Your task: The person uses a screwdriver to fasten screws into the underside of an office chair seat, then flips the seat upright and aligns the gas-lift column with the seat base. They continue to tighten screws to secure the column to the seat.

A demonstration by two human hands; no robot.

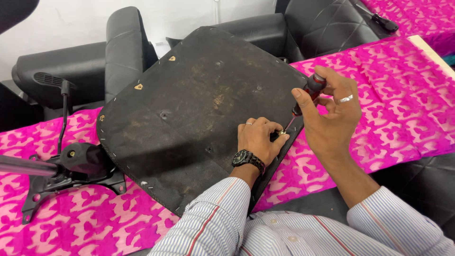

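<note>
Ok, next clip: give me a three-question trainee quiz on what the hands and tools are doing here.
1. True or false: the right hand grips a screwdriver with a red and black handle.
2. Where does the left hand rest? A) on the pink cloth B) on the dark seat panel, near its edge C) on the chair mechanism
3. Fill in: the left wrist wears a black ____.

Key: 1 true; 2 B; 3 watch.

Seat base (pixel 189 114): lies underside up on the cloth-covered table (pixel 403 109), centre, tilted toward the wall. Chair mechanism (pixel 71 166): on the cloth, just left of the seat base, its lever (pixel 64 109) rising behind it; chair cushions (pixel 123 52) stand behind the seat base. Left hand (pixel 258 140) rests on the seat base's right edge; right hand (pixel 332 114), just right of it, holds the screwdriver (pixel 308 92) above that edge.
</note>
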